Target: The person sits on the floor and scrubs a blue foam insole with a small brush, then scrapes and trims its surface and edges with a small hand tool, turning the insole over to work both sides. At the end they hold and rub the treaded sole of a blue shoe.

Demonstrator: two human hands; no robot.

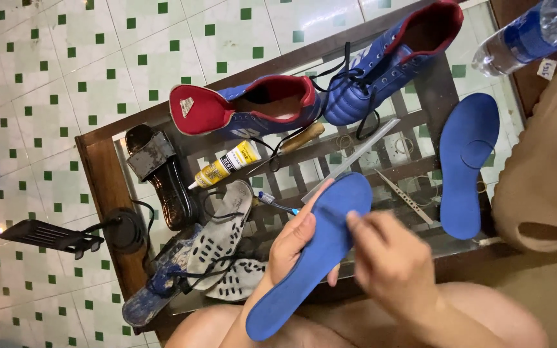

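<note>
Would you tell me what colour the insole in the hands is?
The insole is blue, seen clearly in the head view.

The floor (66,71) is laid with pale square tiles, each set with small green squares at the corners. A low table (101,174) with a dark wooden frame and a glass top is seen upon it; slats are visible beneath the glass. A glare, perhaps from a lamp, is reflected on tiles at left.

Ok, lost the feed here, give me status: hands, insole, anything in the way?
Left hand holds blue insole from beneath. Right hand fingertips on its top face. Second insole lies apart on glass table. Nothing blocking.
</note>
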